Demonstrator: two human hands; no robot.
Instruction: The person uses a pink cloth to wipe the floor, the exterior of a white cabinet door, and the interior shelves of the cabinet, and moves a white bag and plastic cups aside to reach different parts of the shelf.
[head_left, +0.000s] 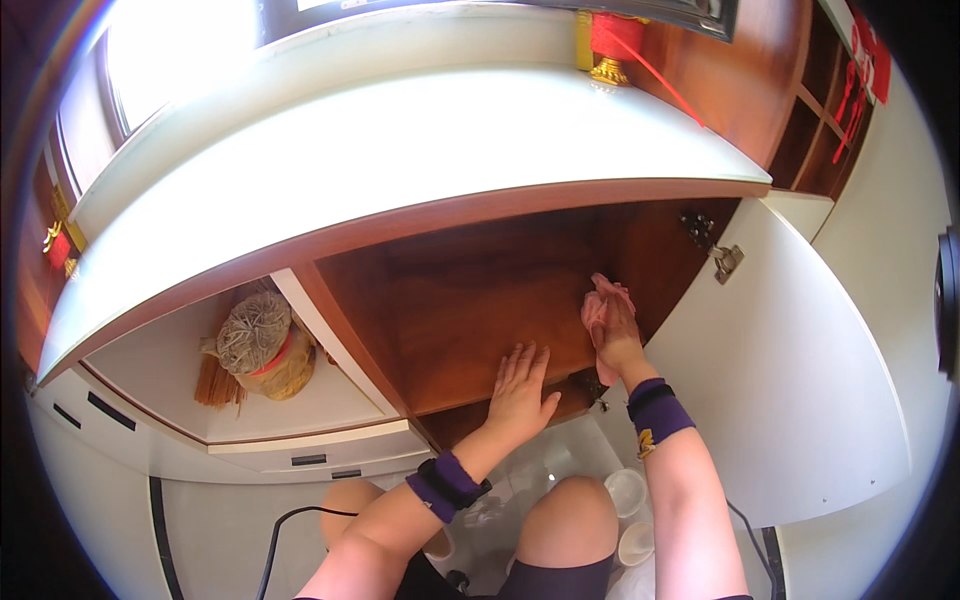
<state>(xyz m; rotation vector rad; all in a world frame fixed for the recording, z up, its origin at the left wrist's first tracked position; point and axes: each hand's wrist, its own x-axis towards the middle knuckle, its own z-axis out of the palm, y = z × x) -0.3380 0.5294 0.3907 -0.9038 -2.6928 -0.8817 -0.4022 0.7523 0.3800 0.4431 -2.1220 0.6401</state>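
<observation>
My right hand presses a crumpled pink cloth against the brown wooden shelf inside a cabinet, near its right inner wall. Part of the cloth is hidden under my fingers and palm. To the left, my left hand lies flat with fingers apart at the shelf's front edge, holding nothing. A purple wristband is on each wrist. The white cabinet door stands swung out to the right, on a metal hinge. Below the shelf, a lower compartment is partly visible.
In the open white compartment at left are a bundled bag and a straw brush. Overhead runs a white countertop with a red and gold ornament. Plastic containers stand on the floor by my knee; a black cable hangs at left.
</observation>
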